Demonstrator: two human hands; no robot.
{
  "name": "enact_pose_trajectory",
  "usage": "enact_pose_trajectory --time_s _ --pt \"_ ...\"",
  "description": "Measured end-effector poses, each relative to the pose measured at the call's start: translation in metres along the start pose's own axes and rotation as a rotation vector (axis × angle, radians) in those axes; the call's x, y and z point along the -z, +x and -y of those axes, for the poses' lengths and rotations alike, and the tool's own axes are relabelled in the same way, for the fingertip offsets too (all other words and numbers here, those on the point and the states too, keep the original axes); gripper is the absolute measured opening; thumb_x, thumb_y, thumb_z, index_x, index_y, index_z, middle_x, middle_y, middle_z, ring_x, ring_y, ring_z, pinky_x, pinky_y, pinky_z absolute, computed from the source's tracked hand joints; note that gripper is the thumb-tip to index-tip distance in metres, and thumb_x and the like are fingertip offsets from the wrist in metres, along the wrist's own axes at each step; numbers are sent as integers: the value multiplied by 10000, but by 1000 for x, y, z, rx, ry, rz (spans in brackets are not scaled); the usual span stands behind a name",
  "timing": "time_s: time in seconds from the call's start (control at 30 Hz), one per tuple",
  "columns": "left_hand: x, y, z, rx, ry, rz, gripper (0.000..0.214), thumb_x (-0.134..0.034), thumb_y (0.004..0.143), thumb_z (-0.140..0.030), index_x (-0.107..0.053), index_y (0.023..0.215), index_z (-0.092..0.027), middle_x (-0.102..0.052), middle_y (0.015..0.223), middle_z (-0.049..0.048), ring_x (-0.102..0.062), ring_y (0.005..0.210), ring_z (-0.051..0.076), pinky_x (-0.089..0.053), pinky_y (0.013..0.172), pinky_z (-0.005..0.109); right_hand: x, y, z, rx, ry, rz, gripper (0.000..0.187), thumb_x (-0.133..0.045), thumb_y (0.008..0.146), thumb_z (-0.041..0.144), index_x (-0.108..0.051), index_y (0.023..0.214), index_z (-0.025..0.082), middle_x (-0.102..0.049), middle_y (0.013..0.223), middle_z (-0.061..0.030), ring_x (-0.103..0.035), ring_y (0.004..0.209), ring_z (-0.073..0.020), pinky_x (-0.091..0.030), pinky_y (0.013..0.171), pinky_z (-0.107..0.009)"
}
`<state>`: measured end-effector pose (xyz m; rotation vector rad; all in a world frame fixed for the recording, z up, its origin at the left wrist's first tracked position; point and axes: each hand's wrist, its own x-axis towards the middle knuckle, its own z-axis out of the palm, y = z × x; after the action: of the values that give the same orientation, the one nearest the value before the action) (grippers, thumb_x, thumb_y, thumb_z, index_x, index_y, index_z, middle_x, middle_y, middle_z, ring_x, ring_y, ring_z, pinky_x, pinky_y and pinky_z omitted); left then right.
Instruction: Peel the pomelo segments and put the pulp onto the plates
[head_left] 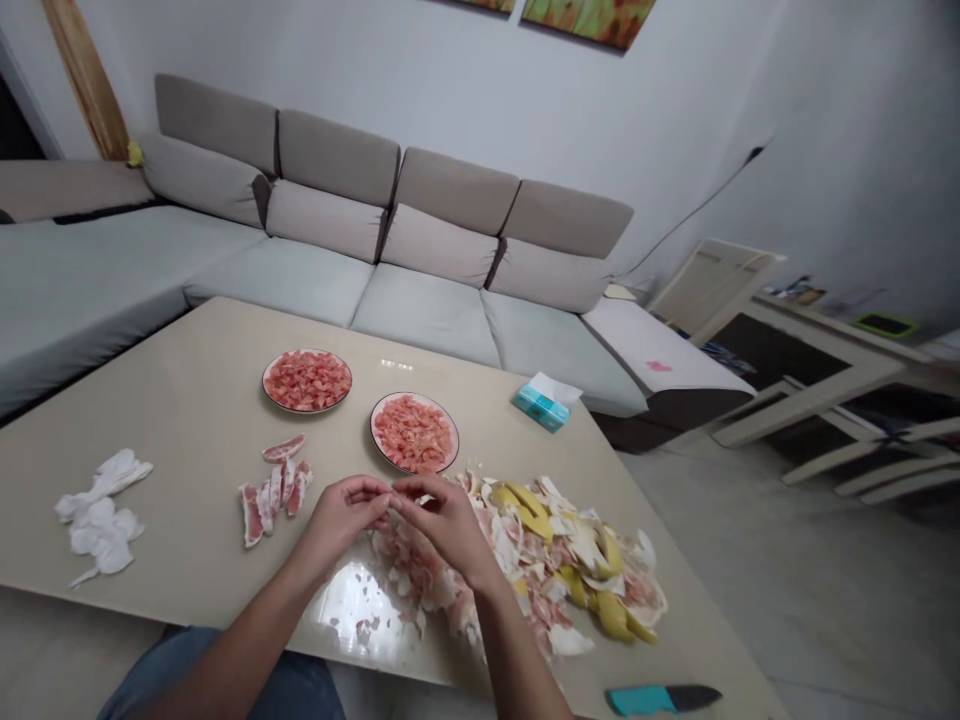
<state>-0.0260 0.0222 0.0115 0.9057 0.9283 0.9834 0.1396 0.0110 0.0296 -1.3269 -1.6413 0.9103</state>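
Note:
My left hand [341, 518] and my right hand [444, 522] meet fingertip to fingertip above the beige table [187, 400], pinched together on a small piece of pomelo that is mostly hidden. Below and to the right lies a heap of pomelo peel and membrane scraps [570, 560], yellow, white and pink. Several unpeeled pink segments [274, 492] lie left of my left hand. Two plates of peeled pink flesh stand further back, one [307, 381] on the left and one [414, 432] just beyond my hands.
Crumpled white tissues [101, 515] lie at the table's left. A teal tissue pack [544, 403] sits near the far right edge. A knife with a teal handle [660, 698] lies at the near right corner. A grey sofa [337, 250] runs behind the table.

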Motion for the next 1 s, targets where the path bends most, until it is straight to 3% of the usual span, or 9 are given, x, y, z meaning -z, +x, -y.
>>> enact_pose_trajectory --time_s 0.3,0.43,0.73,1.0 --pt "-1 1 4 -126 203 27 177 -721 691 -314 -752 762 -154 -715 710 47 -630 676 187 -484 664 264 -3 -18 0 116 -62 -113 106 -641 838 300 -731 852 246 -674 870 -45 -617 797 -180 -492 619 -266" --pt "-1 1 4 -148 259 -3 150 -715 696 -299 -758 750 -165 -732 754 58 -646 721 201 -486 689 263 -5 -20 -2 68 39 -136 86 -664 816 288 -734 818 237 -673 855 -48 -625 799 -187 -505 618 -264" --pt "-5 -2 -1 -74 166 15 211 -736 689 -333 -737 776 -142 -702 727 47 -631 677 175 -517 665 270 -12 -23 -20 -125 334 -185 127 -720 765 317 -723 822 204 -690 827 -42 -635 769 -193 -522 690 -309" --pt "-4 -1 1 -39 131 54 235 -748 671 -330 -726 805 -138 -701 717 45 -630 666 174 -522 646 273 -17 -25 -22 -115 319 -234 123 -711 777 308 -719 836 201 -689 834 -36 -638 793 -188 -519 695 -291"
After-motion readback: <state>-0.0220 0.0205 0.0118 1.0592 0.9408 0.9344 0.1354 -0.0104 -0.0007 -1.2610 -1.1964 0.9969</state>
